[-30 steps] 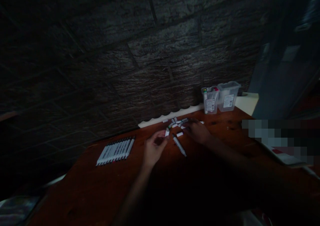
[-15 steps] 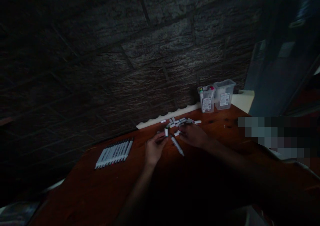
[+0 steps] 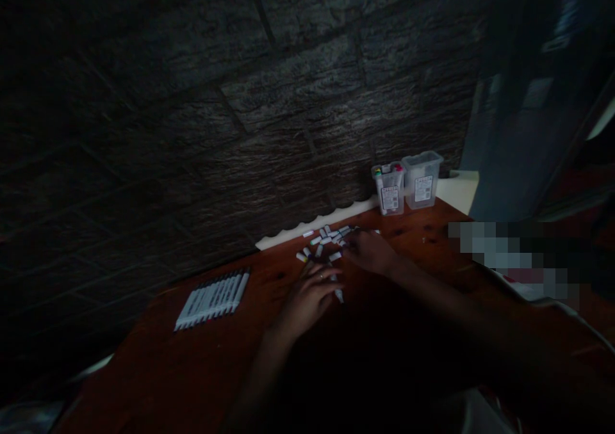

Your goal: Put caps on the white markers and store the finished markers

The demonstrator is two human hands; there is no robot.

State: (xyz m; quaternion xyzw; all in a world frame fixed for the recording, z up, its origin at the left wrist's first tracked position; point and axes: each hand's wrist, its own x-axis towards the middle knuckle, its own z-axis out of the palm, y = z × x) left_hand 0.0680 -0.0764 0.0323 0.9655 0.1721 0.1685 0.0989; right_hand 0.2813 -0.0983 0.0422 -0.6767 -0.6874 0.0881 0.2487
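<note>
My left hand [image 3: 312, 293] reaches over a white marker [image 3: 339, 294] with its fingers apart, hiding the marker's upper part. Whether the fingertips touch the marker is unclear. My right hand [image 3: 372, 253] is bent down at the right side of a pile of white marker caps [image 3: 328, 235], its fingers drawn together. What lies between those fingers is hidden. One loose cap [image 3: 335, 255] lies just left of the right fingertips, and several others [image 3: 305, 255] rest above my left hand.
A row of several white markers [image 3: 213, 298] lies side by side at the left of the wooden table [image 3: 158, 357]. Two clear plastic bins stand by the wall at the back right, one with markers [image 3: 391, 197], the other [image 3: 423, 187] beside it. A wavy white strip [image 3: 317, 221] runs along the wall.
My left hand has let go of the white cap it held up and moved down and right over the marker. My right hand stays by the caps. The view has shifted slightly.
</note>
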